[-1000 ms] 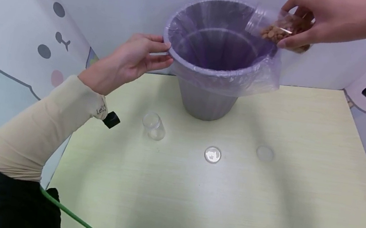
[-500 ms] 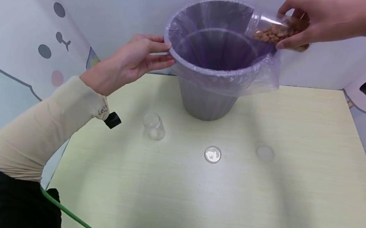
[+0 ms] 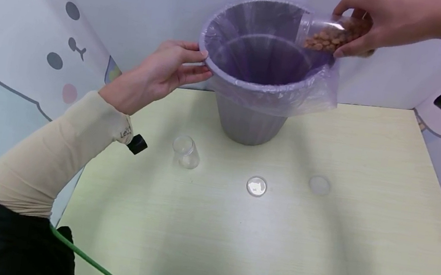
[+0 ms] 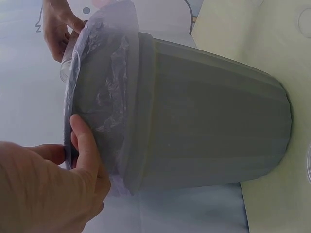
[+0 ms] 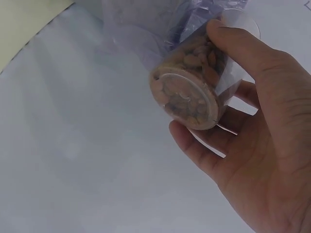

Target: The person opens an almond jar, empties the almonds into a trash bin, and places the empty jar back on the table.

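Since a second ago the jar [image 3: 328, 32] has tipped further, its open mouth now over the far-right rim of the bin [image 3: 249, 113]. Its long axis lies nearly level, mouth pointing left into the bin. It is clear round plastic, full of brown nuts. Right hand [image 3: 385, 19] curls fingers and thumb around it. Left hand [image 3: 157, 75] pinches the bin's left rim through the crinkled purple liner [image 3: 316, 99]. The bin is grey, ribbed and tapered, standing on the table [image 3: 272, 250].

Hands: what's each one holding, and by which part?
The right hand grips a clear jar of nuts round its side, near the base. The left hand pinches the rim of the lined bin.
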